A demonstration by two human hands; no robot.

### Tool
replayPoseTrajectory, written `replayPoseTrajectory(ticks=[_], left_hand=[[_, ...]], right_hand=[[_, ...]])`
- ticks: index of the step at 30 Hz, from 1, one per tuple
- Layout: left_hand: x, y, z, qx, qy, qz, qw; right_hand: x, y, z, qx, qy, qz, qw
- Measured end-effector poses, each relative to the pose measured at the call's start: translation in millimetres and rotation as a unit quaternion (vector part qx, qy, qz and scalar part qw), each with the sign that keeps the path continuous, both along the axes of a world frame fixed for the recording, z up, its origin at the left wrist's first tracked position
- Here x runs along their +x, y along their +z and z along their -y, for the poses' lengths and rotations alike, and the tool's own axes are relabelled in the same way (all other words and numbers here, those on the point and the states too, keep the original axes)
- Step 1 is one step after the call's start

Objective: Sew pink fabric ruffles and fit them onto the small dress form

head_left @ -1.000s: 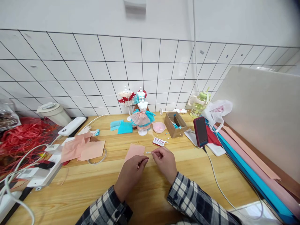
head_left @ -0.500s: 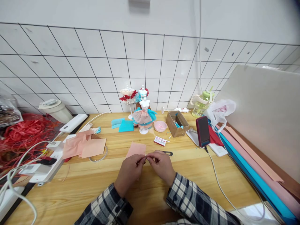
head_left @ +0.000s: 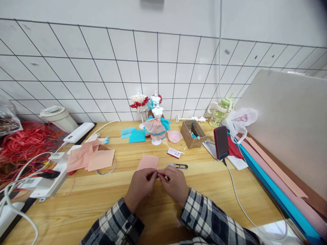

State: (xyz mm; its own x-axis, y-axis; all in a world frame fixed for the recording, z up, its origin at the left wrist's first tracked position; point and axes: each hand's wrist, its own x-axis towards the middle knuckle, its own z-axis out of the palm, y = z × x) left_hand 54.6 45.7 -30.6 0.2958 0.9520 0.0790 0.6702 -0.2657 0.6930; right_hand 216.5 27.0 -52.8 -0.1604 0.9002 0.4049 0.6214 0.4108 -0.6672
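My left hand [head_left: 142,185] is closed in a pinch at the near middle of the table, beside a piece of pink crepe paper [head_left: 149,161]. Fingertip to fingertip with it, my right hand [head_left: 174,182] is pinched too. What they hold between them is too small to make out. Thread snips [head_left: 178,166] lie just beyond my right hand. Farther back a small white mannequin [head_left: 157,111] wears a pink and blue ruffled skirt [head_left: 156,126], with two more dressed mannequins behind it.
A pink bowl [head_left: 174,136], a cardboard box [head_left: 193,134] and a red-and-white packet [head_left: 174,152] stand beyond my hands. Peach paper [head_left: 100,160], cables and a power strip [head_left: 53,178] lie left. To the right are a phone [head_left: 221,143] with its cable and a bottle [head_left: 219,112].
My right hand has shifted slightly down and left, so more of the snips shows. Both hands stay pinched together. The whole view has moved a little.
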Motion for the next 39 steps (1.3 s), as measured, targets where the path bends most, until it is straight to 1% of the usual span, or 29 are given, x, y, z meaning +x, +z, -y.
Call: replayPoseTrajectory(ticks=[5,9,11,14,18,21,23,26,29,32,34,37,39], left_hand=[[4.2,1.9,-1.2,-0.050,0.015,0.043,0.998],[5.2,0.3,-2.1,-0.092,0.009,0.092,0.991],[5.0,0.3,-2.0,-0.100,0.005,0.096,0.990],[4.6,1.4,-0.9,-0.091,0.002,0.076,0.993],[4.4,1.9,1.2,-0.051,-0.001,0.032,0.998],[4.4,0.7,1.9,-0.038,0.001,-0.003,0.999],[4.5,0.3,1.7,-0.041,-0.001,-0.007,0.999],[5.1,1.8,1.4,-0.047,-0.004,0.012,0.999],[5.7,5.2,2.8,-0.058,-0.014,0.050,0.997],[4.4,8.4,6.4,-0.073,-0.033,0.101,0.992],[2.1,9.5,9.2,-0.072,-0.057,0.126,0.988],[-2.0,9.7,12.0,-0.049,-0.093,0.152,0.983],[-4.1,9.1,13.0,-0.037,-0.099,0.172,0.979]], right_hand=[[-0.5,-6.3,1.3,0.036,-0.004,0.037,0.999],[2.2,-6.7,0.1,0.036,-0.010,0.042,0.998],[3.2,-6.2,-0.6,0.026,-0.009,0.031,0.999],[3.6,-5.3,-1.4,0.010,-0.012,0.011,1.000],[2.6,-2.5,-1.7,-0.006,-0.026,0.009,1.000],[1.4,0.7,-1.5,-0.031,-0.034,-0.012,0.999],[0.3,2.5,-1.6,-0.056,-0.041,-0.041,0.997],[-1.8,3.8,-2.9,-0.089,-0.049,-0.090,0.991],[-3.2,3.1,-6.1,-0.143,-0.052,-0.160,0.975],[-1.9,0.3,-10.8,-0.218,-0.060,-0.250,0.942],[0.7,-1.9,-13.6,-0.248,-0.062,-0.293,0.921],[5.1,-4.3,-15.7,-0.272,-0.060,-0.316,0.907],[7.0,-5.4,-15.8,-0.284,-0.061,-0.323,0.901]])
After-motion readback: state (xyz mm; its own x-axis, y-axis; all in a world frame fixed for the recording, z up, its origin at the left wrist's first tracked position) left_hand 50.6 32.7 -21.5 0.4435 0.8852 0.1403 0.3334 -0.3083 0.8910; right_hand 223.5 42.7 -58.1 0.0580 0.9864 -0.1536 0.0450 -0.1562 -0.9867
